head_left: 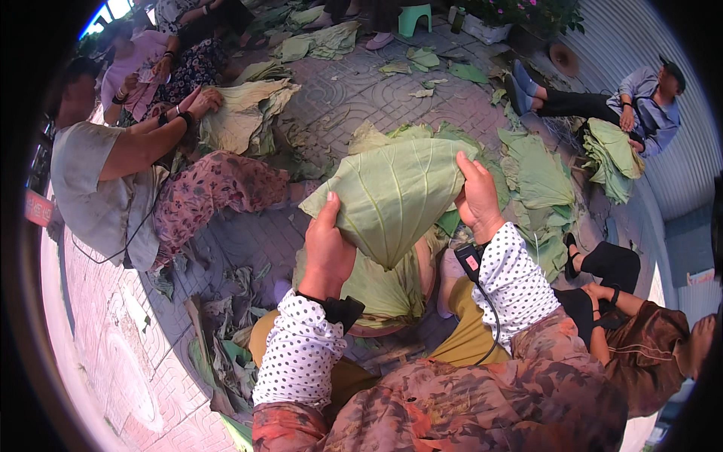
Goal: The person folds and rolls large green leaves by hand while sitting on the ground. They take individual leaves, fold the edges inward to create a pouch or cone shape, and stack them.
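Note:
A large pale green lotus leaf (399, 192), its veins fanning out toward a pointed lower edge, is stretched between my two hands. My left hand (329, 248) grips its left corner, thumb on top and fingers hidden underneath. At the upper right corner, my right hand (478, 193) pinches the leaf the same way, its thumb on the upper face. Directly below, more leaves (376, 290) lie in a round reddish basin (431, 273) between my knees. Beyond the held leaf, another pile of leaves (403, 134) shows partly.
To the left, a seated person (113, 173) handles a stack of dried leaves (248, 113). At the right, another person (640, 113) holds green leaves (614, 154). Leaf stacks (538, 181) lie on the paving; leaf scraps (233, 354) lie at lower left. A green stool (414, 20) stands far off.

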`<action>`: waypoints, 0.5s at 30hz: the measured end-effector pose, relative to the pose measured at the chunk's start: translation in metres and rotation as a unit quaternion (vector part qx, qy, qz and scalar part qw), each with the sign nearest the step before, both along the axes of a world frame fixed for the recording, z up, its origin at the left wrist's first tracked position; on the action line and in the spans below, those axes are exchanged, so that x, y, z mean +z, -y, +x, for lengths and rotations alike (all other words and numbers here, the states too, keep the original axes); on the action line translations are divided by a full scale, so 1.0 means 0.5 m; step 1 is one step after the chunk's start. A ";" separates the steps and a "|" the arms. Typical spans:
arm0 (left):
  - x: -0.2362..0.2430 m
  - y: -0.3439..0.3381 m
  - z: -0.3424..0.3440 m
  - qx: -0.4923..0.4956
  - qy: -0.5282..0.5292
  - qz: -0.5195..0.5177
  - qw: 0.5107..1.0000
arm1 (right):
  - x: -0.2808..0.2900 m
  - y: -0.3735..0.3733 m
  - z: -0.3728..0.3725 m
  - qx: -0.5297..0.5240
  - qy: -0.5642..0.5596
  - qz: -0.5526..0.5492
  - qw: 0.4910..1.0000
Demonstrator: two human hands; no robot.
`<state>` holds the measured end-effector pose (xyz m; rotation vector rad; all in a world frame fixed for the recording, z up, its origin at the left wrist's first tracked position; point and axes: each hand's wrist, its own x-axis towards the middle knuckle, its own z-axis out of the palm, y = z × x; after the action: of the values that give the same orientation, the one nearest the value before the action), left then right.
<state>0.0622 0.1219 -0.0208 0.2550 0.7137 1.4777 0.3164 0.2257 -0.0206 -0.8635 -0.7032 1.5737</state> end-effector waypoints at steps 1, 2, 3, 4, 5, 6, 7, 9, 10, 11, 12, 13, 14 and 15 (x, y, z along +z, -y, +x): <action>0.008 0.004 0.002 -0.004 0.010 0.005 1.000 | 0.001 -0.001 0.008 0.012 -0.007 -0.006 1.000; 0.014 0.014 0.002 0.005 0.015 -0.001 1.000 | 0.003 0.010 -0.003 -0.006 -0.013 -0.020 1.000; 0.025 0.024 0.004 0.011 0.006 -0.015 1.000 | 0.004 0.020 -0.003 -0.001 -0.006 -0.019 1.000; 0.029 0.043 0.006 0.007 0.008 -0.025 1.000 | 0.001 0.040 -0.002 0.000 -0.004 -0.029 1.000; 0.030 0.050 0.008 0.006 0.027 -0.017 0.999 | 0.013 0.052 0.004 0.010 -0.008 -0.028 1.000; 0.038 0.056 -0.003 0.016 0.028 -0.015 0.999 | 0.024 0.057 -0.018 0.023 -0.025 -0.028 0.999; 0.050 0.067 -0.002 0.012 0.037 -0.023 0.999 | 0.033 0.073 -0.018 0.044 -0.037 -0.033 0.998; 0.066 0.073 -0.011 0.012 0.045 -0.024 0.999 | 0.034 0.081 -0.030 0.072 -0.049 -0.031 0.996; 0.072 0.077 -0.016 0.009 0.061 -0.017 0.998 | 0.033 0.087 -0.041 0.120 -0.080 -0.045 0.989; 0.076 0.080 -0.020 0.006 0.078 -0.011 0.997 | 0.029 0.094 -0.051 0.168 -0.110 -0.061 0.978; 0.077 0.084 -0.023 0.007 0.078 -0.009 0.997 | 0.023 0.104 -0.059 0.170 -0.109 -0.059 0.978; 0.074 0.084 -0.027 0.019 0.094 0.002 0.995 | 0.018 0.111 -0.072 0.195 -0.104 -0.070 0.973; 0.072 0.084 -0.031 0.029 0.111 0.013 0.993 | 0.013 0.118 -0.082 0.221 -0.099 -0.082 0.967; 0.070 0.085 -0.034 0.033 0.110 0.015 0.993 | 0.010 0.124 -0.088 0.246 -0.102 -0.094 0.959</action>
<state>0.0451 0.0792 0.0144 0.0899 0.5276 1.5525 0.2726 0.1635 -0.0155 -0.6759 -0.6556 2.1712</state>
